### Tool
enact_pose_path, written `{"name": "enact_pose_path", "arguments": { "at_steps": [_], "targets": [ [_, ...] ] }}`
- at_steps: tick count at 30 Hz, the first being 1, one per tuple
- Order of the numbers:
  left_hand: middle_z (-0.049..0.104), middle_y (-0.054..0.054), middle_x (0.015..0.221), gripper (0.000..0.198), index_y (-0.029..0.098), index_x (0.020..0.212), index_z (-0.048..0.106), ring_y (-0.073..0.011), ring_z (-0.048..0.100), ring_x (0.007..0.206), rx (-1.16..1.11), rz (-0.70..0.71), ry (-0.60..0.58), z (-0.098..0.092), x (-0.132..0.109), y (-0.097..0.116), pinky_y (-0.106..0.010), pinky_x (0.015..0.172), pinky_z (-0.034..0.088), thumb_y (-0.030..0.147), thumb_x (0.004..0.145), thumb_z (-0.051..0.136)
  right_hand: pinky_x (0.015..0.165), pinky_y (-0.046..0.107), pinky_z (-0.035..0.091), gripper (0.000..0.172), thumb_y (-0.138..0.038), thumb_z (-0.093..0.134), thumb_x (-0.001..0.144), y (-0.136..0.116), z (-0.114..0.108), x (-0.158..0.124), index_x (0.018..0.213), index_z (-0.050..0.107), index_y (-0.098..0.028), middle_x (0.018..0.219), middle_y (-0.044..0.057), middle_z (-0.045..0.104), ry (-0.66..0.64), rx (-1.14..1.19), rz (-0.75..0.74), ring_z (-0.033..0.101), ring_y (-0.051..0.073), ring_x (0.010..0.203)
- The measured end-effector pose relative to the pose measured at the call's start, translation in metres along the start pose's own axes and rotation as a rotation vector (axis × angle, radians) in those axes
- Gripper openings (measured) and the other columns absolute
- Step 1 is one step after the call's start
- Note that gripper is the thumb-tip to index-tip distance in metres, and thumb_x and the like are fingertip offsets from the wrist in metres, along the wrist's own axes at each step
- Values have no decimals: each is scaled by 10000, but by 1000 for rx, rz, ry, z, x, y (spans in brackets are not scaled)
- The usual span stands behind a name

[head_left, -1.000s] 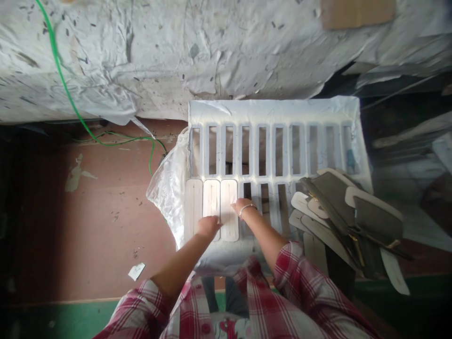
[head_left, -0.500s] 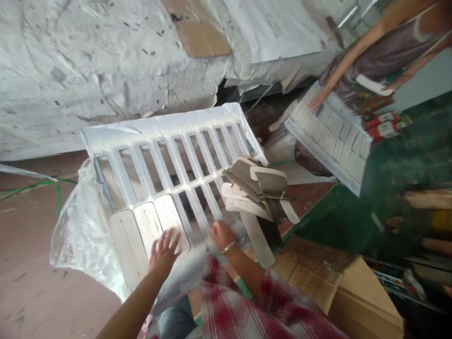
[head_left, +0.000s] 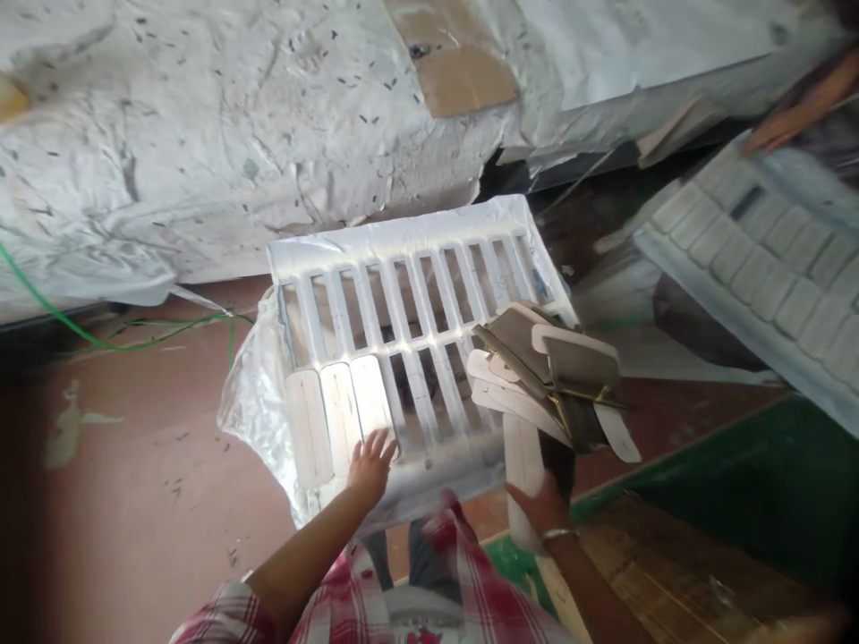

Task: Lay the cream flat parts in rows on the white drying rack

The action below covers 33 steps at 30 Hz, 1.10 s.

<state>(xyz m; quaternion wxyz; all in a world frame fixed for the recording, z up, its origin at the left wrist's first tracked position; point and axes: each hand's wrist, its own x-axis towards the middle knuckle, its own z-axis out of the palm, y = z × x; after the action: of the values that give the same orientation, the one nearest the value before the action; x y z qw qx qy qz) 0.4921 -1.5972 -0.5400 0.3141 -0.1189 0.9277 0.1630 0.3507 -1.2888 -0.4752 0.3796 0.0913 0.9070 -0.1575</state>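
Note:
A white slatted frame (head_left: 403, 344) stands before me, with pale oblong panels with rounded corners laid in a row on its near left part. My left hand (head_left: 372, 463) has its fingers spread over the lower end of the rightmost panel (head_left: 373, 402). A loose pile of dark-brown and pale pieces (head_left: 530, 367), some with brass-coloured edges, rests on the frame's right side. At the pile's near end, my right hand (head_left: 547, 505) grips a long pale panel (head_left: 522, 452), thumb on top and other fingers partly hidden.
Behind the frame runs a wrapped white surface (head_left: 234, 170) with a cardboard piece (head_left: 463, 67). Another person's hand (head_left: 798, 116) touches a second panel-filled frame (head_left: 765, 326) on the right. Brown cardboard (head_left: 644, 563) lies at the lower right, a green cord (head_left: 60, 317) at left.
My right hand has moved right from the frame's near edge to the long panel under the pile. My left hand remains on the third panel. The view has shifted left.

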Motion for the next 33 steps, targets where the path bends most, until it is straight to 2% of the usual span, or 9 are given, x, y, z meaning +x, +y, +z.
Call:
{"name": "enact_pose_path", "arguments": {
  "at_steps": [2, 5, 10, 14, 18, 21, 24, 28, 33],
  "targets": [
    [238, -48, 1540, 558, 241, 1377, 458, -292, 222, 1406, -23, 13, -5, -3, 1, 4, -530, 1129, 221, 104, 836, 446, 873, 443, 495, 675, -566, 585, 638, 3, 5, -17, 1170, 468, -167, 1098, 215, 624, -57, 69, 12, 623, 366, 1022],
    [300, -73, 1515, 494, 201, 1298, 537, -320, 270, 1380, -85, 30, 0, -8, 5, 7, -522, 1105, 279, 100, 818, 481, 849, 358, 515, 544, -553, 565, 687, -7, 6, -51, 1110, 542, -211, 1069, 124, 660, -324, 215, -217, 644, 276, 970],
    [554, -85, 1302, 361, 139, 1204, 596, -194, 525, 1166, -479, -17, 204, -17, 11, 8, -322, 1027, 428, 164, 902, 400, 889, 348, 498, 531, -606, 437, 813, -83, 11, -55, 1125, 579, -201, 1143, 100, 653, -508, 453, -439, 614, 257, 1048],
    [466, -108, 1398, 428, 97, 1308, 512, -186, 419, 1294, -462, -109, 324, -25, 21, -3, -310, 1088, 366, 142, 923, 333, 934, 358, 468, 588, -673, 445, 781, -149, 28, -1, 1035, 611, -169, 1067, 123, 672, -412, 488, -501, 600, 265, 1054],
    [72, -66, 1566, 630, 163, 1497, 173, -253, 49, 1444, -126, -77, 184, -40, 53, -31, -492, 1169, 154, 311, 931, 407, 912, 387, 467, 596, -706, 472, 751, -180, 48, 45, 935, 636, -163, 956, 107, 694, -398, 472, -511, 612, 273, 1002],
    [-105, -65, 1542, 951, 159, 1492, -9, -282, -89, 1426, 44, -22, 15, -52, 82, -51, -562, 1146, 25, 562, 824, 534, 882, 385, 477, 593, -713, 485, 727, -192, 63, 64, 894, 640, -166, 928, 93, 698, -340, 421, -563, 626, 267, 958],
    [-183, -63, 1515, 1130, 158, 1473, -85, -303, -129, 1414, 126, 15, -36, -59, 102, -61, -588, 1124, -26, 657, 724, 598, 872, 353, 473, 539, -648, 504, 745, -206, 80, 76, 989, 605, -178, 1002, 83, 688, -221, 379, -602, 625, 238, 968],
    [-214, -58, 1501, 1153, 150, 1467, -101, -301, -128, 1419, 138, 13, -33, -58, 106, -62, -595, 1124, -10, 668, 712, 601, 846, 338, 452, 375, -501, 506, 794, -213, 105, 88, 998, 560, -191, 1016, 79, 671, -97, 292, -565, 613, 219, 946],
    [-142, -60, 1531, 1016, 139, 1488, -23, -297, -65, 1433, 73, 33, -13, -58, 92, -60, -582, 1142, 53, 589, 791, 563, 642, 274, 421, 135, -325, 520, 765, -196, 118, 89, 756, 521, -190, 651, 6, 596, -119, 141, -493, 571, 175, 663]
  ]
}}
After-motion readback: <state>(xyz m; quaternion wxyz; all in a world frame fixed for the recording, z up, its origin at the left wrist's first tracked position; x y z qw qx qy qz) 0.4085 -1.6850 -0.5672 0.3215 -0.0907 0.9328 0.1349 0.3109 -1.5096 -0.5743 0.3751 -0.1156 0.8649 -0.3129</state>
